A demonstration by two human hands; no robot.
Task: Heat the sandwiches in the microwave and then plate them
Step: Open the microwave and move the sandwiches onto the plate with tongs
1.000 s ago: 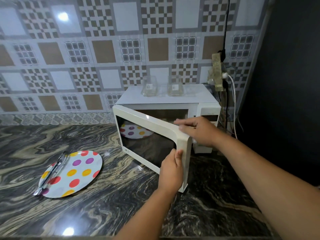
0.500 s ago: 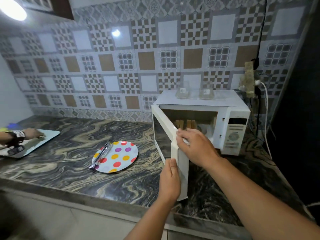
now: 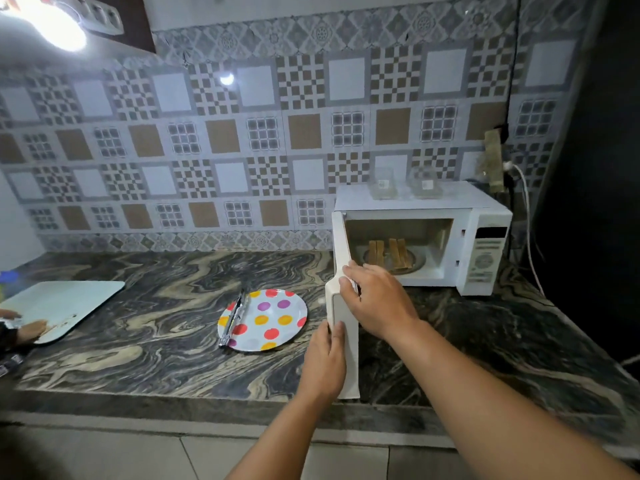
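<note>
A white microwave (image 3: 485, 258) stands at the back right of the counter with its door (image 3: 348, 362) swung wide toward me. Inside, two toasted sandwiches (image 3: 389, 252) stand upright on the glass turntable. My left hand (image 3: 325, 362) grips the door's outer edge low down, and my right hand (image 3: 377, 301) holds the same edge higher up. A polka-dot plate (image 3: 273, 320) lies on the counter left of the door, with metal tongs (image 3: 235, 315) resting across its left rim.
Two clear glass jars (image 3: 403, 183) sit on the microwave top. A white cutting board (image 3: 65, 303) lies at the far left, with another person's hand (image 3: 29, 332) on it. Cables hang at the wall right of the microwave. The marble counter's front edge runs just below my hands.
The door has swung from half open to fully open, exposing the sandwiches inside. Both hands stayed on the door edge, and the view pulled back from the counter.
</note>
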